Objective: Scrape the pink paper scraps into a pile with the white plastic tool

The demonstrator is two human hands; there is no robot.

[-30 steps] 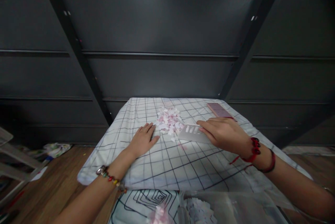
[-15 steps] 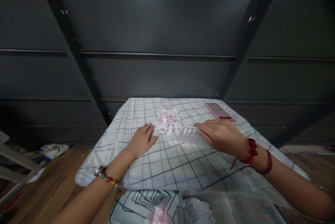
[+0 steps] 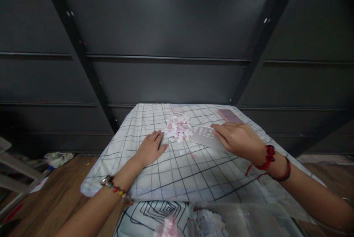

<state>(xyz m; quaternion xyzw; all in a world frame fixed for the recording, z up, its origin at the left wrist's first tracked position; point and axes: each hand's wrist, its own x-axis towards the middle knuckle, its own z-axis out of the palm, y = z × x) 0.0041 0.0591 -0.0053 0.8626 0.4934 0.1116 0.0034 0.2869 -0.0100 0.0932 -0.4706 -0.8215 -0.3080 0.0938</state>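
My left hand (image 3: 151, 149) lies flat on the checked cloth, fingers spread, its fingertips beside the left edge of a heap of torn white and pink paper bits (image 3: 178, 127). In my right hand (image 3: 235, 138) is a flat white slotted plastic scraper (image 3: 205, 137), gripped at its right end. The scraper's left end reaches the right edge of the heap. A small loose scrap (image 3: 181, 152) rests on the cloth nearer to me. Part of the scraper is hidden behind my right fingers.
A pink phone (image 3: 230, 116) lies behind my right hand on the checked tablecloth (image 3: 171, 178). Closest to me, a clear plastic box (image 3: 249, 218) holds paper pieces (image 3: 211, 224), with a pink plastic bag (image 3: 168, 227) to its left. A dark panelled wall (image 3: 168, 78) stands behind the table.
My right hand has moved the scraper slightly right and away from me, tilting it flatter. Scraps near its lower left corner have shifted toward the heap. My left hand stays put.
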